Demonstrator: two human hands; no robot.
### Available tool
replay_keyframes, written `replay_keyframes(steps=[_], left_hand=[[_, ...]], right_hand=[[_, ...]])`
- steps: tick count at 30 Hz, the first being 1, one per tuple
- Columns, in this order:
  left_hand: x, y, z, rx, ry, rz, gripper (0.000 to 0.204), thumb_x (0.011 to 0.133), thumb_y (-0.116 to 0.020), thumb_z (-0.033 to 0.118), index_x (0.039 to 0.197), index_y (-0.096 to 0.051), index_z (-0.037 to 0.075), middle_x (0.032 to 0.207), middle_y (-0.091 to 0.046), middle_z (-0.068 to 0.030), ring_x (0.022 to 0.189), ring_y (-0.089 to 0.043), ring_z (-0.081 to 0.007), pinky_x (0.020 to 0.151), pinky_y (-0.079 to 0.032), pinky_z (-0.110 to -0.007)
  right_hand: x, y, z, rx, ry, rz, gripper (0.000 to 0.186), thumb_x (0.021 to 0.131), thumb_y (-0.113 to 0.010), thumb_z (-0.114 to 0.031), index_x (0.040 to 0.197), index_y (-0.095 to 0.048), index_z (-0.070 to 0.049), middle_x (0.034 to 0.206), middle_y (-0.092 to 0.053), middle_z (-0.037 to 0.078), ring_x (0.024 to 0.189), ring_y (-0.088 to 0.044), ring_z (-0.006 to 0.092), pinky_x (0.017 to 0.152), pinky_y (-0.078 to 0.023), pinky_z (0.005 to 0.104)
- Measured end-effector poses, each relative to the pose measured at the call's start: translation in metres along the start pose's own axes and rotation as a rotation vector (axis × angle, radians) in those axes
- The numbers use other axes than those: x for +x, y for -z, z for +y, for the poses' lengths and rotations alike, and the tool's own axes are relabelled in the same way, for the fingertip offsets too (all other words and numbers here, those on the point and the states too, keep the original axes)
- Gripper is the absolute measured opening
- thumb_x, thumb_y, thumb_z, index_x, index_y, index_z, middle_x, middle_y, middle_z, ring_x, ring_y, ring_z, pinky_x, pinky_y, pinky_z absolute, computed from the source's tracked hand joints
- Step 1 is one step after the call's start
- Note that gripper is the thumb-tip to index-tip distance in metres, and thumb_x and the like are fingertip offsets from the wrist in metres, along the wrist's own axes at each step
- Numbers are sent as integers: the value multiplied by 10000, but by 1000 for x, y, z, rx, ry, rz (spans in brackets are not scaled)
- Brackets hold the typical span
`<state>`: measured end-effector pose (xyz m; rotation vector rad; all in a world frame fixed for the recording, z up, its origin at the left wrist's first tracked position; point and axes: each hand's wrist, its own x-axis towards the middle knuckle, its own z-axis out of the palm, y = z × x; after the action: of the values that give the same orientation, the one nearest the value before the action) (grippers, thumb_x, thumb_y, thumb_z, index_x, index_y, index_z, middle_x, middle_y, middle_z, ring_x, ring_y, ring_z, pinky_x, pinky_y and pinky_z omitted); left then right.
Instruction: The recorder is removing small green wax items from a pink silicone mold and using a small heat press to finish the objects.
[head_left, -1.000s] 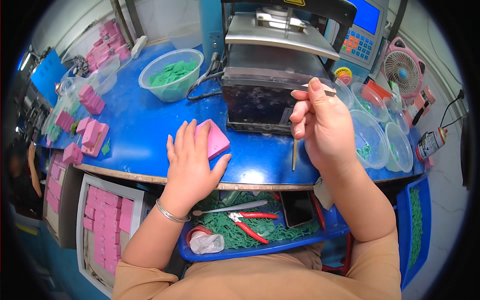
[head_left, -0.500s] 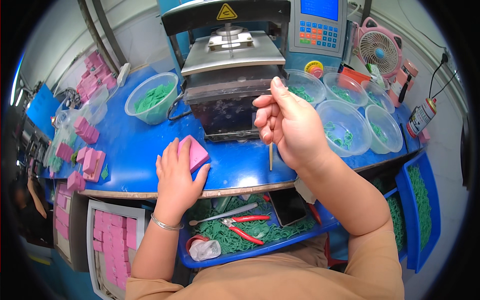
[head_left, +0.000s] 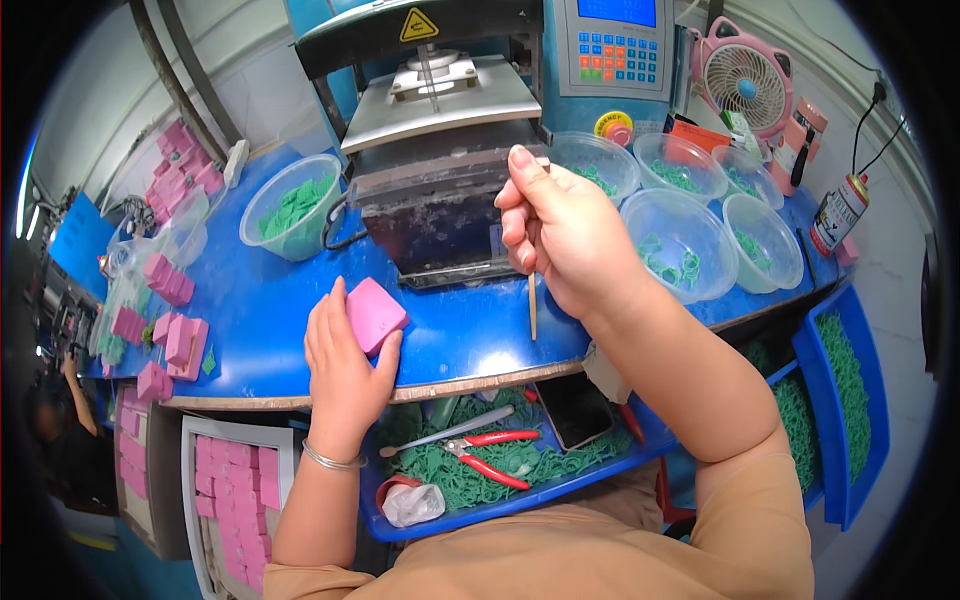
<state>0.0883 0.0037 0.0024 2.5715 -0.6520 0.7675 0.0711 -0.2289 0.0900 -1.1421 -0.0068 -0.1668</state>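
A pink block [head_left: 375, 315] rests on the blue table near its front edge. My left hand [head_left: 345, 355] lies around it, fingers along its left side and thumb at its near right corner. To the right, my right hand [head_left: 565, 235] is raised above the table in front of the press, fingers curled and thumb pressed against them. A thin wooden stick [head_left: 533, 310] points down from below that hand and seems gripped in it; the upper part is hidden by the fingers.
A press [head_left: 440, 215] stands behind my hands. Clear bowls [head_left: 680, 240] with green pieces sit right; another bowl [head_left: 290, 205] is left. Pink blocks [head_left: 180, 340] are stacked at left. Below the edge, a blue tray [head_left: 520, 510] holds green scraps, red-handled cutters [head_left: 490, 455] and a phone [head_left: 573, 410].
My left fingers have slid from the top of the pink block to its left side, leaving more of it visible. My right hand has shifted slightly left and up; the view has shifted too.
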Motion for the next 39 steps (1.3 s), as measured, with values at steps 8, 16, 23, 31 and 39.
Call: replay_keyframes(steps=[8,16,23,31,39], left_hand=[[-19,40,-14,-182,43,-166,644,616,-737,157,1159,-424,10,1088,-486,-171,1037,-469,-313,925,-386,-378],[-143,129,-134,344,439,39,559,596,-710,116,1063,-413,31,1024,-447,-148,1014,-430,-321,902,-344,-416],[-264,144,-172,350,818,-340,368,658,-732,173,944,-543,41,1030,-520,-164,1006,-476,-323,921,-373,-395],[-278,139,-179,90,1257,-296,263,819,-582,170,1017,-593,-3,956,-611,-170,842,-608,-231,746,-484,-348],[-314,132,-170,-253,1337,-123,224,822,-459,59,998,-586,0,919,-638,-168,804,-624,-225,711,-498,-325]], right_hand=[[-59,-25,61,-775,472,-546,292,833,-622,-219,628,-473,-74,569,-481,67,517,-517,182,464,-380,326],[-102,-10,130,-911,693,-933,237,703,-709,-164,610,-504,-89,548,-485,59,497,-503,253,448,-387,356],[-107,-13,134,-879,580,-1022,176,659,-719,-85,669,-545,-71,562,-509,76,493,-506,265,456,-383,361],[-107,-14,135,-956,515,-1023,146,695,-703,-113,671,-569,-60,590,-542,78,523,-538,260,476,-418,358],[-107,-13,138,-942,443,-1022,129,698,-697,-105,676,-578,-58,589,-548,89,524,-539,271,481,-418,365]])
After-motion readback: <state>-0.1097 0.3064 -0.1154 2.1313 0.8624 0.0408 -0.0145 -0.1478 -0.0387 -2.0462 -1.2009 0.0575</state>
